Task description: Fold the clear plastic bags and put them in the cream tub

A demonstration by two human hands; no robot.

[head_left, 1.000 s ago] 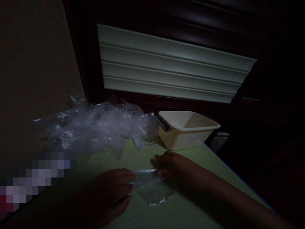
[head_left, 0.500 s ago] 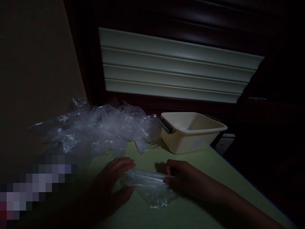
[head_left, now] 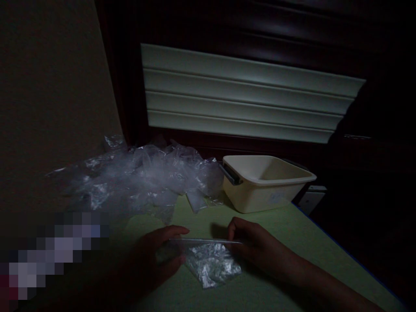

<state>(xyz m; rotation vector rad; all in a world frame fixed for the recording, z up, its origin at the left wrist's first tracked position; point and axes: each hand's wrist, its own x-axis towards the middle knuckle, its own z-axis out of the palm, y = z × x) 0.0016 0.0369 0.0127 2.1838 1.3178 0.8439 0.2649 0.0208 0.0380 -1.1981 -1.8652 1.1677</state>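
A small clear plastic bag (head_left: pixel 214 264) hangs low over the green tabletop, its top edge a nearly straight line and its crinkled body catching light. My right hand (head_left: pixel 248 236) pinches the right end of that edge between thumb and curled fingers. At the other end is my left hand (head_left: pixel 159 253), open, with thumb and fingers spread apart around the bag's left corner. Whether the left fingers touch the film is hard to tell in the dim light. Beyond both hands, a heap of clear plastic bags (head_left: pixel 139 177) lies at the back left.
A cream plastic bin (head_left: pixel 260 195) with dark handles stands at the back right of the green table (head_left: pixel 312 260). Behind is dark furniture with a pale slatted panel (head_left: pixel 240 95). A pale box-like object (head_left: pixel 312 200) sits beyond the table's right edge.
The bag's top edge has turned from a wide, folded band to a thin line, and its body shows more crinkled shine. Both hands stay near the same places; the view has shifted slightly.
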